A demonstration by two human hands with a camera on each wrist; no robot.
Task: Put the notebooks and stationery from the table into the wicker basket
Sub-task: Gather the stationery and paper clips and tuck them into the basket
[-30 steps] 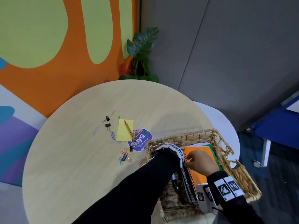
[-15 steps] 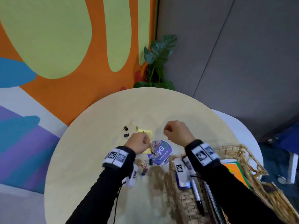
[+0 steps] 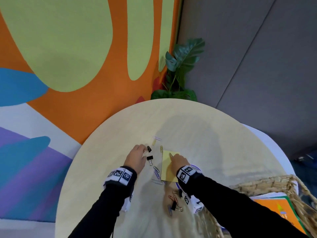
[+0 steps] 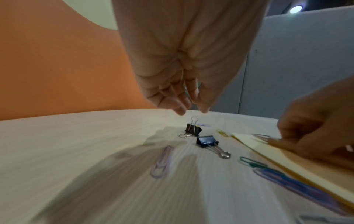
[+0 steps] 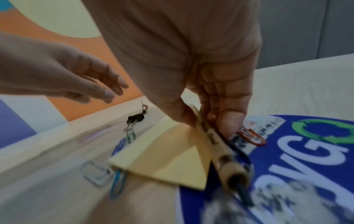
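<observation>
My left hand [image 3: 143, 149] hovers with straight fingers just above a black binder clip [image 4: 193, 128], holding nothing; a second binder clip [image 4: 207, 140] lies right behind it. On the yellow sticky-note pad [image 3: 167, 169] my right hand [image 5: 203, 121] pinches a wooden pen [image 5: 210, 142] between thumb and fingers. The pad [image 5: 168, 153] lies partly over a round blue sticker [image 5: 298, 159]. At the lower right stands the wicker basket [image 3: 274, 183], with an orange notebook [image 3: 281, 212] inside it.
Coloured paper clips [image 3: 157, 176] lie scattered between my hands, and more clips [image 3: 174, 203] lie nearer me by the basket. A red paper clip [image 5: 250, 137] lies on the sticker. The round table [image 3: 214, 126] has bare wood at the far side. A potted plant [image 3: 178, 69] stands behind.
Both hands left the basket and moved out over the table. The left hand has opened over the binder clips, and the right hand has come down onto the pad and taken the pen.
</observation>
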